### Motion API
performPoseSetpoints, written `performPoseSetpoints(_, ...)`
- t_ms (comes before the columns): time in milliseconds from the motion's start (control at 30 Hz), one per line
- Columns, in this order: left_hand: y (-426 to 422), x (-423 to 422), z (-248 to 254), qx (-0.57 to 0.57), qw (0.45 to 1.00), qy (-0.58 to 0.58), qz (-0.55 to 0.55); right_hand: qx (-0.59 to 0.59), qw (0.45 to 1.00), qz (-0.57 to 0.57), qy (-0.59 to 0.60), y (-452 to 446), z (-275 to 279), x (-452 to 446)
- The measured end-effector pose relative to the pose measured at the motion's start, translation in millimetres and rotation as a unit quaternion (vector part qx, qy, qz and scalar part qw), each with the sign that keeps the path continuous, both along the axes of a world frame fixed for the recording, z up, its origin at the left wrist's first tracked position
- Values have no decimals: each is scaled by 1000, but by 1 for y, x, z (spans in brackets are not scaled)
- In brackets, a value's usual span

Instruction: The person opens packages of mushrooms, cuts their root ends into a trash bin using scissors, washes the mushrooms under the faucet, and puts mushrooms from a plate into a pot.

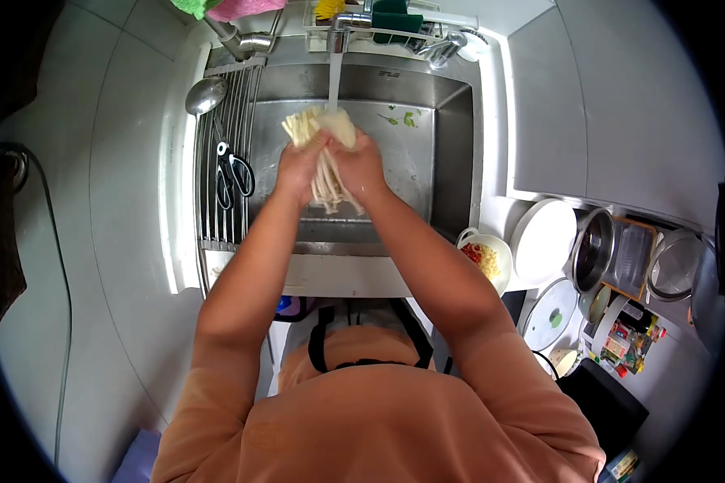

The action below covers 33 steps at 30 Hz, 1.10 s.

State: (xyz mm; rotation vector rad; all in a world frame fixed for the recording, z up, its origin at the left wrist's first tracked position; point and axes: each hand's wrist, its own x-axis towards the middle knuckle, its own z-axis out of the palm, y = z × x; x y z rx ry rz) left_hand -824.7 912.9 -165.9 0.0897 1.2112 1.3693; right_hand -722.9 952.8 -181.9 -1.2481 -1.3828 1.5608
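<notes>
Left hand: the left hand (298,171) is closed around the bundle of pale stalks (328,179) from its left side.
Right hand: the right hand (358,167) grasps the same bundle from the right, close beside the other.
Stalks: held above the sink (403,161), ends pointing toward the person; the upper part is blurred under the water (334,80).
Tap: the tap (340,34) runs straight down onto the bundle.
Sink floor: green scraps (409,119) lie toward the far right.
Rack: scissors (235,173) rest on the metal rack (232,229), near the ladle (206,96).
Right side: a bowl (501,278) holds red and pale-yellow pieces beside a white round dish (544,241).
</notes>
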Motion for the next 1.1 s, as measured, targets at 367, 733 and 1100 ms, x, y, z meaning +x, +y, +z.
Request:
performPoseSetpoints(367,-4,4,-6,9,995,59,77,-159,982,-53,85,-13,-4,0)
performPoseSetpoints(733,14,2,-7,-69,960,237,133,-25,998,5,58,-24,-1,-20)
performPoseSetpoints(1100,-2,12,15,0,999,-44,29,-10,990,-99,-96,-6,32,-5)
